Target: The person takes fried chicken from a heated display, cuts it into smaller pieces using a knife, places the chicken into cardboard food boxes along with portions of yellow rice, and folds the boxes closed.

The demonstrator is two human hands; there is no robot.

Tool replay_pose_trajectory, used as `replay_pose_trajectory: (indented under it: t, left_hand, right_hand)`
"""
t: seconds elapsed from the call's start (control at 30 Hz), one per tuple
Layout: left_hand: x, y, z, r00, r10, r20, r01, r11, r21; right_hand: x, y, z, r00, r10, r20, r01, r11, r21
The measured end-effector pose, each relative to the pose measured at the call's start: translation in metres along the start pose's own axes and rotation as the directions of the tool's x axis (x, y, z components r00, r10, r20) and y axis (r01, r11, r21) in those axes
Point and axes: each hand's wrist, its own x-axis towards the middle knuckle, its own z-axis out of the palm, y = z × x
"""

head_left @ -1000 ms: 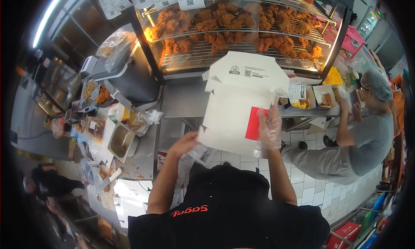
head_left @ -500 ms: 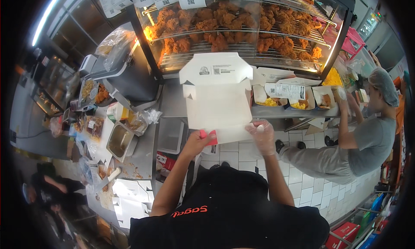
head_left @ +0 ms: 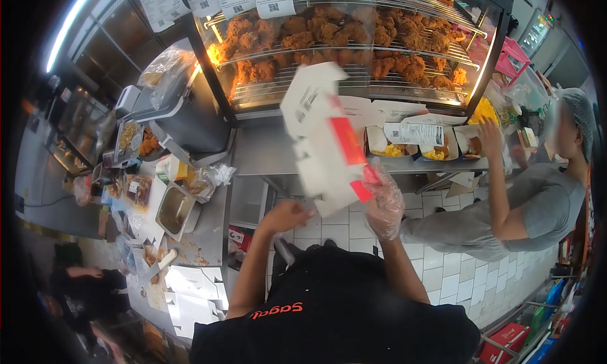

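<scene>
A partly folded white cardboard box (head_left: 316, 155) with red outer panels is tilted in front of me, a bit smeared by motion. My right hand (head_left: 386, 203), in a clear plastic glove, grips its lower right edge beside the red flaps. My bare left hand (head_left: 288, 217) is apart from the box, just left of its lower corner, fingers loosely stretched and holding nothing. Behind the box is a steel counter (head_left: 259, 155). Open boxes of food (head_left: 436, 152) stand on it to the right, a printed slip (head_left: 414, 134) lying over them.
A heated glass cabinet with fried chicken (head_left: 329, 32) stands behind the counter. On the left table are a steel pan (head_left: 176, 209), a knife (head_left: 165, 260) and flat white cardboard (head_left: 196, 297). A co-worker in a hair net (head_left: 547, 187) stands at right, one hand raised.
My left hand has let go of the box. The box has turned from facing me flat to tilted, showing its red side, held by my right hand. The co-worker's arm has moved.
</scene>
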Motion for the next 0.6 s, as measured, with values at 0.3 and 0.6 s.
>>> replay_pose_trajectory:
  t: [0.3,0.6]
  left_hand:
    - [-0.04,0.092,0.003,0.89,-0.047,-0.454,-0.375,0.492,-0.786]
    - [-0.024,0.099,0.015,0.525,0.185,-0.831,-0.646,0.722,-0.247]
  right_hand:
    - [0.034,-0.012,-0.008,0.936,-0.136,0.325,0.058,0.97,0.237]
    - [0.017,-0.039,0.042,0.938,-0.04,0.345,0.11,0.976,-0.186]
